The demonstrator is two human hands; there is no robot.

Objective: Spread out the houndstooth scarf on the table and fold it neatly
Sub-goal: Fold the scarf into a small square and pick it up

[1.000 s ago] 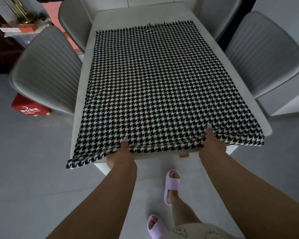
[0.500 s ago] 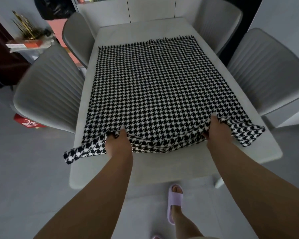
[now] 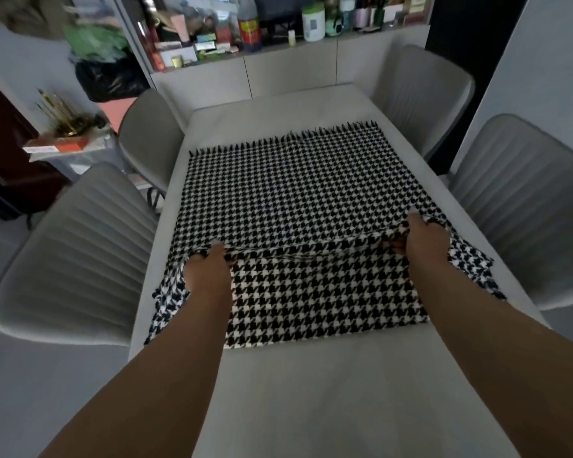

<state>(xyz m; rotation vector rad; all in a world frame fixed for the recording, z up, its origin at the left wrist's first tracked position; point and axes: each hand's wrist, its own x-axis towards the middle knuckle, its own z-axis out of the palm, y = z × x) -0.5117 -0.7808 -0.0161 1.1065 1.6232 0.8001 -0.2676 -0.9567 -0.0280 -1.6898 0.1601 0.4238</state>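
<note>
The black-and-white houndstooth scarf (image 3: pixel 288 190) lies across the pale grey table (image 3: pixel 328 391), its fringed far end toward the sideboard. Its near end is lifted and doubled back over the lower layer, making a fold partway along. My left hand (image 3: pixel 207 271) grips the raised edge near the left side. My right hand (image 3: pixel 424 241) grips the same edge near the right side. Loose corners of cloth hang outside each hand, left and right. The fingers are hidden under the fabric.
Grey padded chairs stand at both long sides: near left (image 3: pixel 76 256), far left (image 3: pixel 149 140), far right (image 3: pixel 420 94) and near right (image 3: pixel 526 206). A sideboard (image 3: pixel 278 74) crowded with bottles and boxes is behind the table. A small cluttered stand (image 3: pixel 67 143) is at the left.
Both hands have carried the scarf's near edge up off the table front and away from me over the scarf. The camera has moved forward and tilted up, showing the sideboard.
</note>
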